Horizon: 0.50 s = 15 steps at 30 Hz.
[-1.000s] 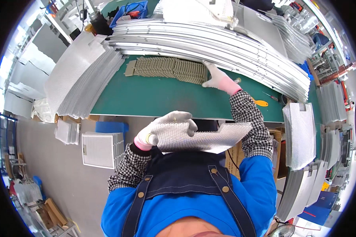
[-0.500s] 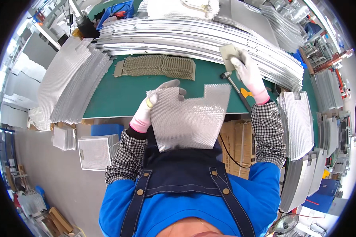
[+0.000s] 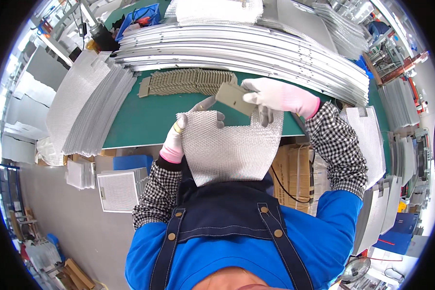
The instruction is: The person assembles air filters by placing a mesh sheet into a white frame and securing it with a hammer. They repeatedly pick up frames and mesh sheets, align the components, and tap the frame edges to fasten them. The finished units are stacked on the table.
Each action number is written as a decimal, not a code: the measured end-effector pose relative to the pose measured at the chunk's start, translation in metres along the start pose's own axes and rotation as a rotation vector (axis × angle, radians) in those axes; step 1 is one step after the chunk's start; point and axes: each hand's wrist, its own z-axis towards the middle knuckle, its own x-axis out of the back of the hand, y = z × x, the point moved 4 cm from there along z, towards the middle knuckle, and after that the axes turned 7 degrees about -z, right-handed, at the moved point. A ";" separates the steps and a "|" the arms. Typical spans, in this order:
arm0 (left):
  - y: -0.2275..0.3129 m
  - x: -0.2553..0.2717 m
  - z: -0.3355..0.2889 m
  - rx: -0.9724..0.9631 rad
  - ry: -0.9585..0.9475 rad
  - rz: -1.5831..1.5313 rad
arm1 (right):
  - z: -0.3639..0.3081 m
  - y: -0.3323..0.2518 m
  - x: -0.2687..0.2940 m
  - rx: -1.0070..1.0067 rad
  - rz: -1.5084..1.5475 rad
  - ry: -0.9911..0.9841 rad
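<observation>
My gloved left hand (image 3: 198, 116) grips the upper left part of a silvery metal mesh sheet (image 3: 232, 150), which has a rectangular notch in its top edge. The sheet rests against my apron at its lower edge. Between the fingers of my gloved right hand (image 3: 263, 99) is a flat beige-grey plate (image 3: 236, 98), held tilted over the notch. Whether plate and mesh touch, I cannot tell. Behind my hands, a row of similar beige-grey plates (image 3: 188, 82) lies closely lined up on the green table (image 3: 130, 121).
Long silvery metal strips (image 3: 246, 48) are stacked across the back of the table. Mesh sheets (image 3: 82, 96) stand piled at the left, with more mesh sheets (image 3: 365, 140) at the right. A blue bin (image 3: 139, 19) sits at the far left. Below the table is a cardboard box (image 3: 295, 169).
My right hand has moved left and nearer with the beige-grey plate, from above the hammer to the mesh sheet's notch. My left hand keeps its hold; the mesh has tilted slightly.
</observation>
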 end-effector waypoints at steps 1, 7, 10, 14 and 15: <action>-0.001 0.002 0.001 -0.004 0.026 0.004 | 0.000 0.001 0.000 0.039 0.011 -0.054; 0.044 -0.024 0.001 -0.222 0.197 0.735 | 0.008 -0.006 -0.007 0.010 -0.368 -0.021; 0.069 -0.068 0.012 -0.588 0.153 1.806 | 0.008 -0.015 -0.006 0.003 -0.423 -0.023; 0.048 -0.060 0.033 -0.050 0.233 1.973 | 0.004 -0.022 -0.007 -0.014 -0.354 0.017; 0.049 -0.060 0.034 -0.033 0.237 1.958 | 0.002 -0.018 -0.007 -0.007 -0.317 0.059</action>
